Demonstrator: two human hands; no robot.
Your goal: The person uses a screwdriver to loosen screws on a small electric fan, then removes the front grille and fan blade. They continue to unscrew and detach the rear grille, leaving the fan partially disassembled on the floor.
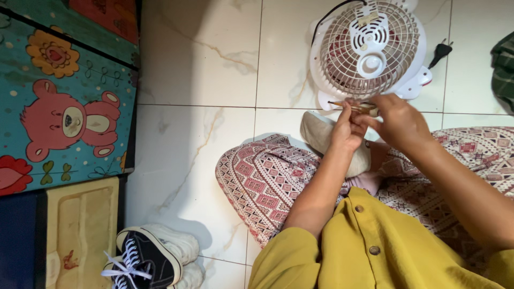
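I sit cross-legged on a marble-tiled floor in patterned trousers and a mustard shirt. A small white table fan point(369, 51) lies on the floor in front of me, grille facing up. My left hand point(348, 128) and my right hand point(399, 120) meet just in front of the fan's lower edge. Together they pinch a thin screwdriver point(356, 105) with a yellowish handle; its metal tip points left. Which hand bears most of the hold is hard to tell. My foot in a beige sock point(321, 134) rests below the hands.
The fan's black cord and plug point(440, 52) lie at its right. A colourful play mat with a pink bear point(64, 118) covers the floor on the left. Black-and-white sneakers point(144, 259) stand at the lower left. Dark green cloth point(504, 69) shows at the right edge.
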